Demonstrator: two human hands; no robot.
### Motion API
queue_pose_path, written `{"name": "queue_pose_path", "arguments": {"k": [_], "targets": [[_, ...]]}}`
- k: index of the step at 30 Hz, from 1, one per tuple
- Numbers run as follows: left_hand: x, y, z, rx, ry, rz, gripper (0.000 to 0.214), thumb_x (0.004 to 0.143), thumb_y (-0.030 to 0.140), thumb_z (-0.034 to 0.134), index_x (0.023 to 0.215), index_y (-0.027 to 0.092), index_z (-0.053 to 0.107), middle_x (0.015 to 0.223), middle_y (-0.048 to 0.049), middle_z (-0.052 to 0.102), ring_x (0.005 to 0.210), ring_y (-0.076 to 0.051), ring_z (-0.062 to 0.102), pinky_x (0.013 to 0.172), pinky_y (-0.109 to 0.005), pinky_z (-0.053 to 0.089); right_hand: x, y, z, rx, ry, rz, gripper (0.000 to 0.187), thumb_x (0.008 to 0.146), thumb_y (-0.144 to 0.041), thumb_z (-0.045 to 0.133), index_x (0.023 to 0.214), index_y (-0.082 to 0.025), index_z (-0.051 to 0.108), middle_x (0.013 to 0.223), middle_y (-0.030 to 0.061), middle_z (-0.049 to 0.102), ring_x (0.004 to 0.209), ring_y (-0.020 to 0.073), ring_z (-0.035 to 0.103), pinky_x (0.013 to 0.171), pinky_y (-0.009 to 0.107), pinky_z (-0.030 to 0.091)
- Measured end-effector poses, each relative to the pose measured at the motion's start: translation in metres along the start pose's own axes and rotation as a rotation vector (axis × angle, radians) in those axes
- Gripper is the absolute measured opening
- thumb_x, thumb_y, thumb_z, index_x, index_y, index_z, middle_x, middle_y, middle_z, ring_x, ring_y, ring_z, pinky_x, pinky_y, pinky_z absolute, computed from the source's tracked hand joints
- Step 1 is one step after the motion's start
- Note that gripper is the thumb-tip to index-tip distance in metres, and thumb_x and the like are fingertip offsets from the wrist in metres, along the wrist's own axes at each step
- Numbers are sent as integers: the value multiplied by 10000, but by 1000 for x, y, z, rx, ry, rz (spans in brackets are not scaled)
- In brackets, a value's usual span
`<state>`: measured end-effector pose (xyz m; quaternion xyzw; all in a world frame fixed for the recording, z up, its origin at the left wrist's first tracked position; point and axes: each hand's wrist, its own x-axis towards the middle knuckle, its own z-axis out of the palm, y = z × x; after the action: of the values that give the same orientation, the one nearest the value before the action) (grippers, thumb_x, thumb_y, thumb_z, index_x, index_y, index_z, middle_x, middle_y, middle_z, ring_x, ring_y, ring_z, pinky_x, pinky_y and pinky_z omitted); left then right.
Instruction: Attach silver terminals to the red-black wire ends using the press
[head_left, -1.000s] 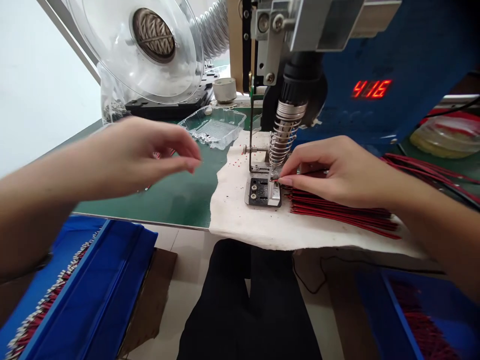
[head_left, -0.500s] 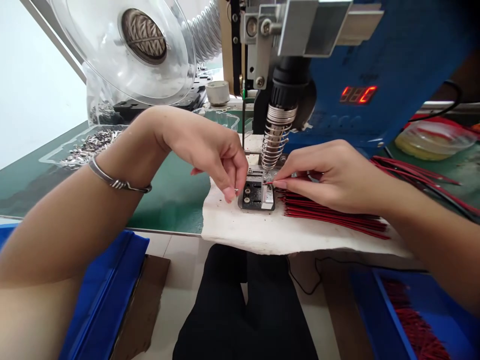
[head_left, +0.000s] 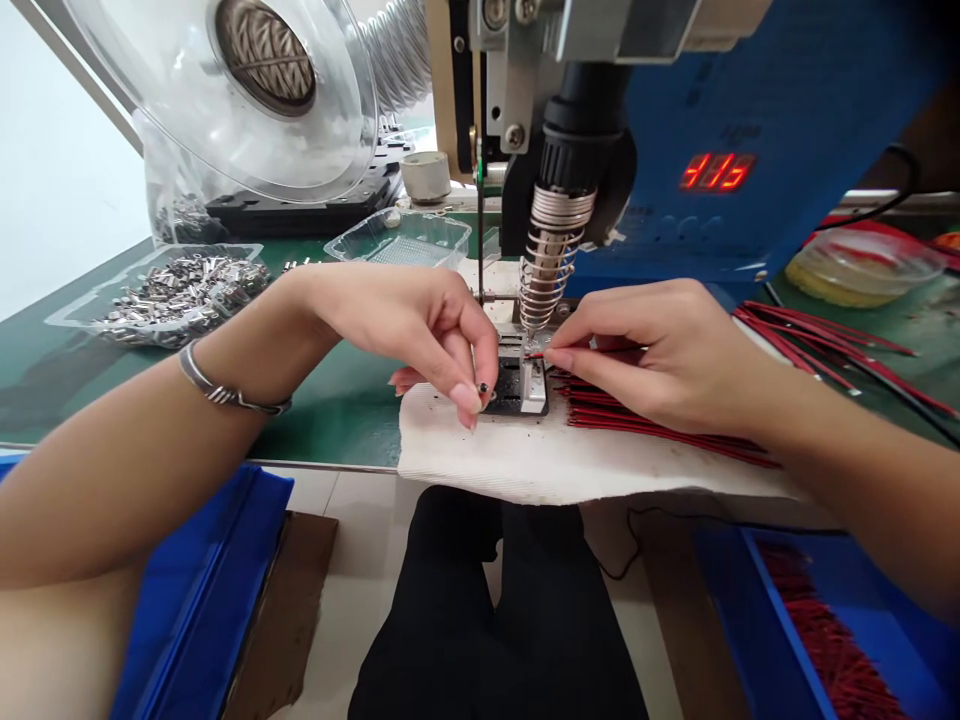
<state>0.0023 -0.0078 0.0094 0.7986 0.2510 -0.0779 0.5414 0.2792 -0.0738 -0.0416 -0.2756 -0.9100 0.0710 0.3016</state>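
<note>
My left hand (head_left: pixel 420 325) is curled in a pinch at the left side of the small metal fixture (head_left: pixel 523 385), holding a tiny metal terminal between thumb and forefinger. My right hand (head_left: pixel 645 345) pinches the end of a red wire (head_left: pixel 541 355) and holds its tip over the fixture, just under the coiled spring head (head_left: pixel 547 262) of the blue machine (head_left: pixel 757 110). Beneath my right hand a bundle of red wires (head_left: pixel 660 425) lies on the white cloth (head_left: pixel 540 455).
A clear tray of metal terminals (head_left: pixel 176 290) sits at the left on the green mat, an empty clear tray (head_left: pixel 401 238) behind it. A clear reel (head_left: pixel 255 80) stands at top left. Blue bins (head_left: pixel 810 620) with red wires flank my lap. The red display (head_left: pixel 716 172) glows.
My left hand swung in from the left and came down beside the fixture, pinching a terminal. My right hand stayed at the fixture with the wire. The display digits changed.
</note>
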Motion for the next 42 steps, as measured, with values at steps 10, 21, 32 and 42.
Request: {"name": "queue_pose_path", "arguments": {"k": [10, 21, 32, 42], "targets": [[-1, 1, 2, 75, -33, -47, 237, 991, 390, 888, 859, 197, 852, 799, -78, 856, 582, -159, 695, 506, -224, 495, -5, -2, -4, -86, 23, -35, 230, 1129, -237, 640, 978, -244, 813, 868, 37, 804, 679, 183, 690, 697, 334, 534], [-11, 18, 7, 323, 45, -8, 413, 1091, 512, 759, 812, 208, 778, 736, -39, 751, 573, -140, 635, 570, -218, 520, -2, -4, 0, -21, -21, 100, 242, 1129, -319, 629, 965, -226, 781, 815, 19, 768, 671, 187, 655, 704, 347, 486], [-2, 3, 11, 428, 312, 121, 236, 1017, 267, 738, 792, 208, 698, 652, -2, 695, 597, -142, 654, 587, -230, 492, -3, -2, 2, -12, 30, 32, 198, 1127, -290, 650, 974, -234, 763, 831, 7, 761, 637, 168, 620, 691, 330, 479], [0, 0, 12, 398, 273, 270, 294, 1018, 225, 697, 736, 233, 615, 585, 2, 637, 535, -139, 550, 549, -282, 427, -2, -1, 4, -53, 29, 11, 194, 1109, -262, 639, 953, -253, 754, 802, 7, 757, 636, 185, 641, 623, 347, 477]]}}
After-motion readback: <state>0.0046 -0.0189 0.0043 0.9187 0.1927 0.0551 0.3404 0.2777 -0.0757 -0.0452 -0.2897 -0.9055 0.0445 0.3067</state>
